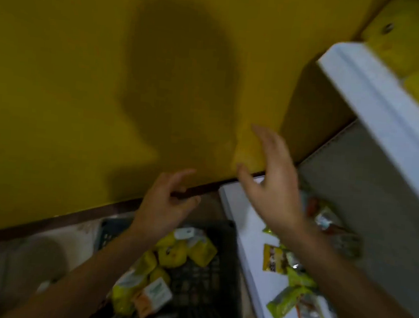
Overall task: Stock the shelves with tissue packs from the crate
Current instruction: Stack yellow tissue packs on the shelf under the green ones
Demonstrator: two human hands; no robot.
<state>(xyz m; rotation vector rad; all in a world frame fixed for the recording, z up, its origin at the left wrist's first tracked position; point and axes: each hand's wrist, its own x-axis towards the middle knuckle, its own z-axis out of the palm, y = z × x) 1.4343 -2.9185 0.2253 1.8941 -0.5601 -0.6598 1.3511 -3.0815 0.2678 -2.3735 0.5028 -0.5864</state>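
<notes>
Both of your hands are empty at this point; your left hand [164, 205] sits mid-frame with its fingers loosely curled round nothing, and your right hand [274, 184], just to the right of it, has its fingers spread and nearly straight, also holding nothing; both are up in front of the yellow wall [72, 72], well above the goods.

The tissue packs [173, 252] are in the dark crate [205, 296] at bottom centre, pretty much straight below your left wrist; your left forearm crosses over the crate's left side, so I'd say the left is the nearer hand for a grab; your right hand hangs over the far end of the white lower shelf [245, 227], which runs down the right of the frame with some green and yellow packets [290, 300] on it.

The packs in the crate lie jumbled and tilted every which way, so there's no single long axis to line up with; it's too blurry to tell which one sits on top; my read is the reach goes down, toward the bottom of the frame, not forward.
</notes>
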